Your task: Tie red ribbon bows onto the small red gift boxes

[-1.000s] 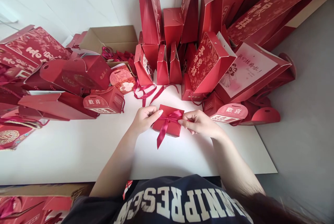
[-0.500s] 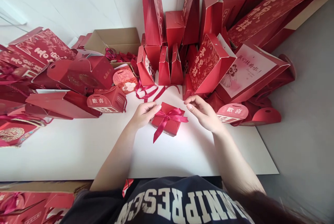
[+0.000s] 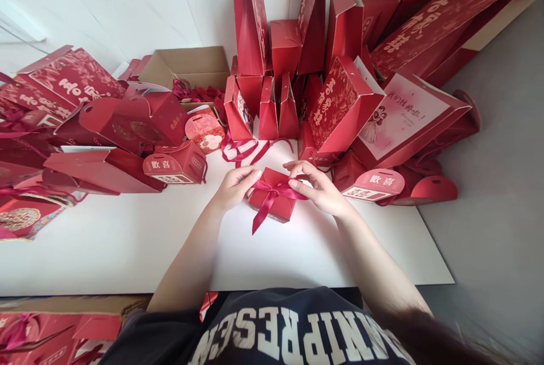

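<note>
A small red gift box point(image 3: 283, 209) lies on the white table, wrapped with a dark pink satin ribbon point(image 3: 272, 188). The ribbon is tied in a bow on top, and one tail hangs over the box's front. My left hand point(image 3: 235, 188) is closed, thumb and forefinger pinching the bow's left loop at the box's upper left corner. On the opposite side, my right hand point(image 3: 318, 186) has its thumb and fingers around the bow's right loop; its fingertips partly cover the box's right edge.
Loose ribbon point(image 3: 238, 149) lies behind the box. A cardboard box point(image 3: 187, 64) holding ribbons stands at the back. Red gift bags point(image 3: 348, 110) and handled boxes point(image 3: 176, 164) crowd the back and both sides of the white table point(image 3: 127, 251). A grey wall borders the right.
My right hand has moved left and inward from beside the box, and its fingers now close on the bow's right loop. My left hand stays at the left loop.
</note>
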A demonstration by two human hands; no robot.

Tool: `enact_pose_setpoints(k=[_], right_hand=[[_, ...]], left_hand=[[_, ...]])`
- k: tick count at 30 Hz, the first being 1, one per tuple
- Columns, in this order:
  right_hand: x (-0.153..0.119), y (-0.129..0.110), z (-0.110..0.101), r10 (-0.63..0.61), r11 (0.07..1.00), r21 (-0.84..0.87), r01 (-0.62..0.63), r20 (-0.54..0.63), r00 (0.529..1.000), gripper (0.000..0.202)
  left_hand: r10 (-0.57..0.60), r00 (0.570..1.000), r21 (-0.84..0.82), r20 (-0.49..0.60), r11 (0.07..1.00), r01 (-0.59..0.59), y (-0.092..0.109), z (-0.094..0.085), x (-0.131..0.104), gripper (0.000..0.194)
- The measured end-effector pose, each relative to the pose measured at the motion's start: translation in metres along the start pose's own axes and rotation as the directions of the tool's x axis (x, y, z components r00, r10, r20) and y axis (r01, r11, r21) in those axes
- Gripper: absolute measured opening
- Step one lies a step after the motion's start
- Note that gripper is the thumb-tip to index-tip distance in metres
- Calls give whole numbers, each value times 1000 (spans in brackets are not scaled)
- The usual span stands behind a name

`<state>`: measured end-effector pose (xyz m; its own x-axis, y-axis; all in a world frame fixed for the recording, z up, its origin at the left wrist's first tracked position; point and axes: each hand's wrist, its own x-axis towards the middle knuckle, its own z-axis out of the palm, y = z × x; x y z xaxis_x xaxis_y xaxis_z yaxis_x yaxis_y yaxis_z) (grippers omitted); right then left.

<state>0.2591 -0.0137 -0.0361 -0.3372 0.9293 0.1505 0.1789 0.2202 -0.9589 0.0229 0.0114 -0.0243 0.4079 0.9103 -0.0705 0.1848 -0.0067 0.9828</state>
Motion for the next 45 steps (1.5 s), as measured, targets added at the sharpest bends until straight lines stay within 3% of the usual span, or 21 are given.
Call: enact_pose_setpoints(k=[4,7,10,13,15,18,21,36,41,45], right_hand=[[0,3,-4,-25,996,88,22,25,999,21],[0,2,-4,-25,996,82,22,36,999,23],[0,2,-3,-16,998,66,12,50,999,26],[1,4,-2,-12,998,68,7,73,997,29],[1,5,-1,-15,998,69,9,86,996,31],[0,6,-1,-9,996,92,2,79,997,34],[0,8,-2,14,992,125,-21,56,998,39],[4,12,1,38,988,149,-38,4,999,42],[7,10,-1,37,992,124,-38,12,999,43],[15,0,-11,26,1000,1,-26,73,997,41]], left_hand=[[31,985,61,-170,998,-21,6,-2,-8,26],[-48,954,224,-295,967,118,6,-7,-28,40],[-236,954,189,-184,944,270,2,-2,-50,48],[-322,947,18,-13,947,322,-3,16,-62,46],[-361,933,-101,10,928,360,-4,28,-64,45],[-323,945,-202,-56,930,306,-6,36,-61,41],[-268,958,-243,-98,940,238,-10,33,-55,39],[-206,972,-313,-116,936,161,-18,31,-47,35],[-198,972,-346,-126,927,144,-19,31,-46,36],[-193,973,-358,-130,924,135,-20,31,-46,37]])
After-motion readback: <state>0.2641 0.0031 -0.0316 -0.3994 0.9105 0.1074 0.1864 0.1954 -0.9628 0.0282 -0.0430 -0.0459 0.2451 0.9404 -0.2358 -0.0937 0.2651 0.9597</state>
